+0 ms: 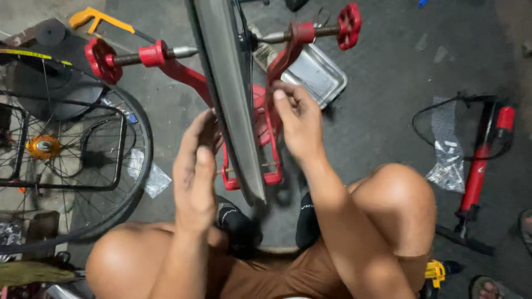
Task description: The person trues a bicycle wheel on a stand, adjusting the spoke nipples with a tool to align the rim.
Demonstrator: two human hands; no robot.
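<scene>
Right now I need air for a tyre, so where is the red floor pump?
In the head view, the red floor pump lies on the concrete floor at the far right, beyond the person's right knee, beside a clear plastic bag.

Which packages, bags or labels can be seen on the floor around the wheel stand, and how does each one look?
Clear plastic bag: right side, beside the red floor pump, long, crumpled, with small silvery parts inside.
Small clear plastic bag: left side, beside the spoked wheel, flat and crinkled.
No sign or screen is visible.
</scene>
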